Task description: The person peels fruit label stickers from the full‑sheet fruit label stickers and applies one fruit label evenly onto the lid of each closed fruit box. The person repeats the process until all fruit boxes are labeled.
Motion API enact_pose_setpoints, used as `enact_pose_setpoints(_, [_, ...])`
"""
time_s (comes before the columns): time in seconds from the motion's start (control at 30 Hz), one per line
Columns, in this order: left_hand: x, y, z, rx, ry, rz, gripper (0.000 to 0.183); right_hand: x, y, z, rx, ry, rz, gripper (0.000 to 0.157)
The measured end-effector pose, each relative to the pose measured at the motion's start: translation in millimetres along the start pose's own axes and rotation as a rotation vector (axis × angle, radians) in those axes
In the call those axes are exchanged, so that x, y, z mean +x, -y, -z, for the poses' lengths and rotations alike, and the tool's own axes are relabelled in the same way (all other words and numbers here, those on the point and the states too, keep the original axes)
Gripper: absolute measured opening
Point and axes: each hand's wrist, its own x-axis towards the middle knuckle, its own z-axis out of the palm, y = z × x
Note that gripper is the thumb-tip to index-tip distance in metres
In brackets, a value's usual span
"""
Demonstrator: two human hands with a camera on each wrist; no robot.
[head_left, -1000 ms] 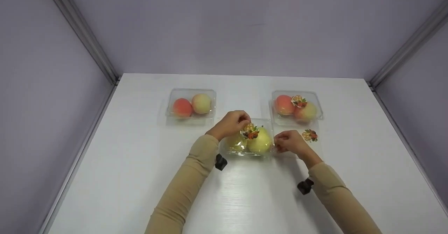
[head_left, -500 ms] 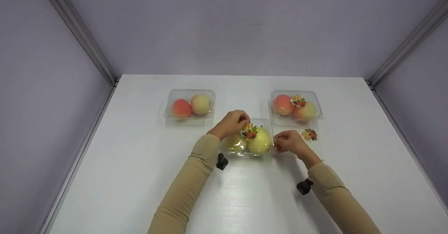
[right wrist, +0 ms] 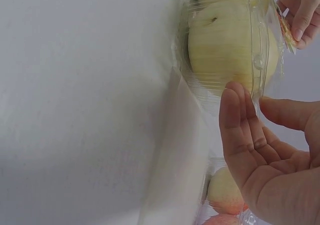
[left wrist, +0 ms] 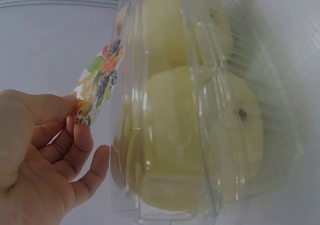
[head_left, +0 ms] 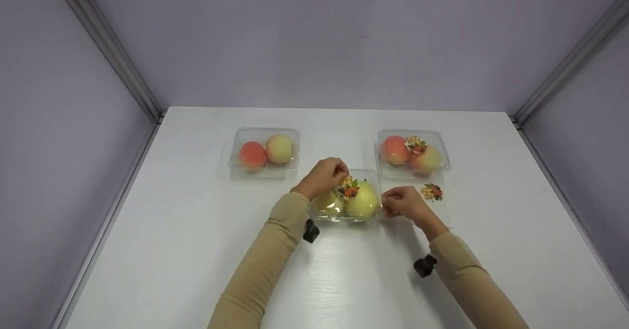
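Note:
A clear plastic fruit box (head_left: 361, 216) with two yellow-green pears (left wrist: 175, 135) in it stands at the middle of the table. Between thumb and fingers, my left hand (head_left: 324, 174) pinches the edge of a round sticker (left wrist: 100, 80) printed with colourful fruit. Part of this sticker lies against the box lid, while the pinched edge stands up from it. My right hand (head_left: 405, 202) grips the rim at the right side of the box, thumb on one face and fingers on the other (right wrist: 240, 105).
A pale sheet (right wrist: 182, 140) with another fruit sticker (head_left: 432, 192) lies beside the right hand. Behind are two more clear boxes of peaches: the left box (head_left: 236, 144) has no sticker showing, and the right box (head_left: 440, 144) bears one (head_left: 415, 144).
Both hands keep almost the same place on the sticker and the box. The whole head view has shifted slightly.

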Motion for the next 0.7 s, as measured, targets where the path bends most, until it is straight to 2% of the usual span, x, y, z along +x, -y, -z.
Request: enact_pose_setpoints(0.7, [-1.3,8.5,-4.5,0.01,-0.011,-0.007,0.017,-2.7,-2.0,-3.1,0.024,-0.012,0.029,0.03])
